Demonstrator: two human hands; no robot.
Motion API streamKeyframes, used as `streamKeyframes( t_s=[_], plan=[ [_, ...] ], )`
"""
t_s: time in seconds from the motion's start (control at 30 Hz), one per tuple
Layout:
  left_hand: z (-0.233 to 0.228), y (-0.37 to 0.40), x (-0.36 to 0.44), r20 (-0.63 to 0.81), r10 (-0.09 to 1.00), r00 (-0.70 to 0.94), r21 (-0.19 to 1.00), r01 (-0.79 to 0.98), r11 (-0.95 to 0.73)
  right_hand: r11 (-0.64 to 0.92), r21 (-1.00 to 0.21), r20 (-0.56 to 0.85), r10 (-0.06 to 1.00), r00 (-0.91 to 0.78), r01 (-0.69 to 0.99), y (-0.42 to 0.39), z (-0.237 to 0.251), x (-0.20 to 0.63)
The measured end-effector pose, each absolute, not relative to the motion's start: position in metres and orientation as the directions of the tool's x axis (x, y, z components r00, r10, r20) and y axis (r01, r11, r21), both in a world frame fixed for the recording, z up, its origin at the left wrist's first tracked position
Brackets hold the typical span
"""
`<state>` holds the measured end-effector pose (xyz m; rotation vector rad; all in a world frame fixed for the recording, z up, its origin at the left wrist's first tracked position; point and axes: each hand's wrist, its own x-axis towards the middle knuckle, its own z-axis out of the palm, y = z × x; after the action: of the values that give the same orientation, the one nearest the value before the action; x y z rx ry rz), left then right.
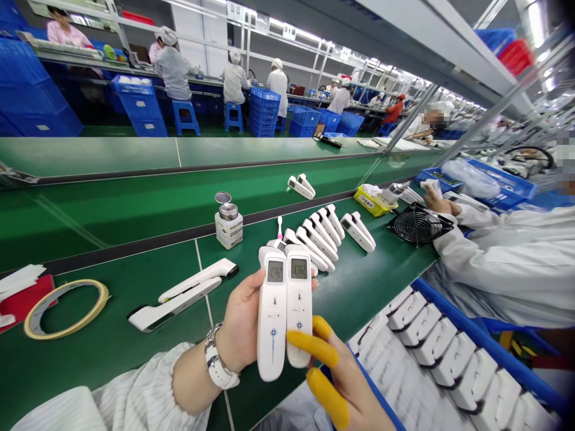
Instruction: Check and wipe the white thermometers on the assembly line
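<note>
Two white infrared thermometers stand side by side before me, the left one [272, 323] and the right one [299, 299], their small grey screens lit with characters. My left hand [242, 323] is closed round them from behind, a white watch on its wrist. Yellow finger cots cover fingers of my right hand [345, 377]. One covered finger lies across the front of the right thermometer's lower end; another reaches its right edge, and the thumb is apart below. Behind them is a row of thermometers [321, 233] with a pink-and-white brush [279, 227] beside it.
To the left lie a tape roll [33, 323] and two thermometers [179, 299]. A white bottle with a raised metal lid [229, 227] stands by the belt [135, 203]. A blue crate [449, 317] of thermometers sits at lower right. A co-worker's hands [440, 200] are beyond a black fan [418, 225].
</note>
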<state>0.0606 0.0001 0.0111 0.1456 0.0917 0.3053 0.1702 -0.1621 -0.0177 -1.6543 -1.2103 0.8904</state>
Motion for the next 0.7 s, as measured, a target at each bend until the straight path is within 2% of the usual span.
streamKeyframes(
  t_s=[0.1, 0.2, 0.43, 0.57, 0.7],
  plan=[
    [0.011, 0.001, 0.060, -0.068, 0.279, 0.958, 0.152, -0.267, 0.952, -0.198, -0.946, -0.134, 0.960, 0.247, 0.255, -0.170, -0.017, 0.176],
    [0.011, 0.000, 0.059, -0.027, 0.263, 0.964, 0.138, -0.257, 0.957, -0.181, -0.958, -0.119, 0.956, 0.267, 0.221, -0.174, -0.020, 0.179],
    [0.013, 0.003, 0.057, -0.003, 0.270, 0.963, 0.140, -0.267, 0.954, -0.217, -0.939, -0.130, 0.942, 0.311, 0.266, -0.180, -0.027, 0.184],
    [0.021, 0.011, 0.054, 0.005, 0.312, 0.950, 0.166, -0.308, 0.937, -0.253, -0.910, -0.146, 0.937, 0.317, 0.328, -0.174, -0.023, 0.190],
    [0.037, 0.030, 0.038, 0.134, 0.410, 0.902, 0.190, -0.429, 0.883, -0.244, -0.858, -0.142, 0.958, 0.249, 0.452, -0.155, -0.005, 0.203]
  ],
)
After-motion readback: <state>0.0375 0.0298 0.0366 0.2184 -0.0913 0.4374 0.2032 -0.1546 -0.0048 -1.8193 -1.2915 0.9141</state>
